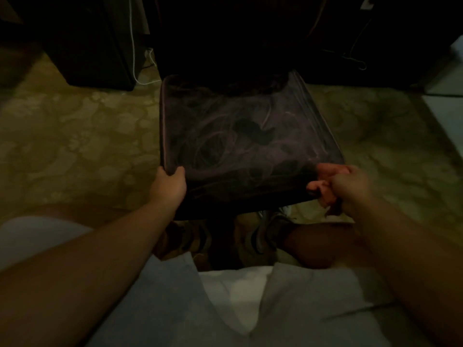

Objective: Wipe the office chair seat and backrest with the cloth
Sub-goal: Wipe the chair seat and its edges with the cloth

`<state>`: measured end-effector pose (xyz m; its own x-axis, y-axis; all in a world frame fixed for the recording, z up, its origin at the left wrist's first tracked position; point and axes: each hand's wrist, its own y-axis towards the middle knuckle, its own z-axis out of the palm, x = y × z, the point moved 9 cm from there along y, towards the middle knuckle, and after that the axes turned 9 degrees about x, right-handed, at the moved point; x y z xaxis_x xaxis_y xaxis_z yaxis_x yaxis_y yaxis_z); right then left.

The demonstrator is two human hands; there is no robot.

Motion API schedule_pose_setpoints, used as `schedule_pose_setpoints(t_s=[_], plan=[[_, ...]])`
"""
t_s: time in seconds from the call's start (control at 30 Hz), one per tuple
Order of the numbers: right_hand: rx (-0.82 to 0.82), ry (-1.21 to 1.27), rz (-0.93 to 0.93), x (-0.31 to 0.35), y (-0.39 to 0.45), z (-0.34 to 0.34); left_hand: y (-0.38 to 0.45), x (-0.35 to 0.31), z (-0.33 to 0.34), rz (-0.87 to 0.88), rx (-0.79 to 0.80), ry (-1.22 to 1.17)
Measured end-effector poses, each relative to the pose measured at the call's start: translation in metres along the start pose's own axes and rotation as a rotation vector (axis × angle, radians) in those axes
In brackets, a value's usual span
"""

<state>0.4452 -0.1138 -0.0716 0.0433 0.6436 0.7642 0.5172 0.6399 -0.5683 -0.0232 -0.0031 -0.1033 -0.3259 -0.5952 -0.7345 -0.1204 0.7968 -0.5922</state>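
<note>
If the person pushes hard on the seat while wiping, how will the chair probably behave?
Probably it shifts or turns: the left hand grips the seat front corner, seemingly to steady it. The seat itself looks stiff. The cloth, bunched in the right hand, looks soft and floppy.

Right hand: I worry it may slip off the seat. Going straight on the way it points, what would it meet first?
Probably the seat's smeared top: the right hand, gripping the cloth at the near right corner, points inward across it. Depth is unclear.

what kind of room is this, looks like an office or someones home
Probably a dim office or home workspace; I can't tell which. A dark chair seat stands on patterned carpet, with cables hanging by dark furniture behind. The left hand grips the seat's front corner; the right hand holds a pink cloth.
</note>
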Motion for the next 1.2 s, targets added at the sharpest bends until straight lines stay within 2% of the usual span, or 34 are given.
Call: schedule_pose_setpoints(t_s=[0.07, 0.23, 0.33, 0.4, 0.53, 0.67, 0.77, 0.9, 1.1, 1.2], plan=[[-0.06, -0.02, 0.07, -0.015, 0.012, -0.025, -0.004, 0.003, 0.006, 0.009, -0.029, 0.033], [0.016, -0.04, 0.196, -0.041, 0.044, -0.041, 0.004, 0.019, 0.02, -0.083, 0.01, -0.029], [-0.02, -0.049, 0.115, -0.037, 0.054, -0.041, 0.007, 0.024, 0.025, -0.077, 0.024, -0.092], [-0.1, -0.002, 0.125, -0.033, 0.061, -0.043, 0.006, 0.028, 0.027, -0.058, 0.029, -0.109], [-0.142, 0.038, 0.111, -0.036, 0.078, -0.053, 0.003, 0.036, 0.033, -0.021, 0.041, -0.156], [-0.191, -0.215, -0.028, -0.012, 0.06, -0.036, -0.004, 0.037, 0.039, 0.036, 0.01, -0.153], [-0.156, -0.137, -0.013, -0.008, 0.064, -0.044, -0.007, 0.038, 0.04, 0.095, -0.004, -0.117], [-0.276, -0.097, -0.007, -0.012, 0.083, -0.066, -0.003, 0.037, 0.037, 0.157, -0.036, -0.092], [-0.225, -0.26, -0.118, 0.004, 0.063, -0.041, -0.006, 0.033, 0.036, 0.179, -0.015, -0.18], [-0.247, -0.157, -0.066, 0.002, 0.067, -0.055, -0.008, 0.031, 0.035, 0.175, 0.009, -0.227]])
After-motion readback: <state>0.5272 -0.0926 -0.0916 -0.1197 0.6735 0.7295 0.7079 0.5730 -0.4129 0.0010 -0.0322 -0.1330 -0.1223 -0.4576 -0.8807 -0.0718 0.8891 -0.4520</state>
